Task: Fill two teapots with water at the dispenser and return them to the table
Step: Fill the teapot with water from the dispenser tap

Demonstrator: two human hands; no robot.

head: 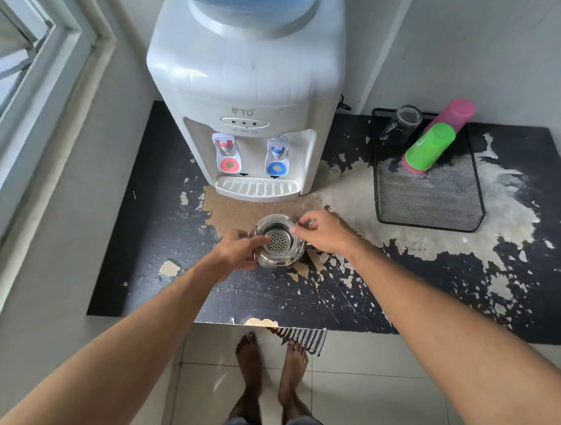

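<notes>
A shiny steel teapot (pixel 278 259) stands lidless on the worn black counter (pixel 150 226), just in front of the white water dispenser (pixel 246 82). Inside its mouth sits a perforated metal strainer (pixel 278 240). My left hand (pixel 235 250) holds the pot's left side, with a finger reaching over the rim toward the strainer. My right hand (pixel 325 230) pinches the strainer's rim at the right side. The dispenser has a red tap (pixel 227 152) on the left, a blue tap (pixel 277 156) on the right, and a drip tray (pixel 257 188) below. Only one teapot is in view.
A black mesh tray (pixel 434 199) at the right of the dispenser holds a green cup (pixel 431 145) stacked on a pink cup (pixel 458 112) and a clear glass (pixel 402 123), all lying down. A window frame (pixel 37 89) lines the left. My bare feet (pixel 270 369) stand on white tiles below the counter edge.
</notes>
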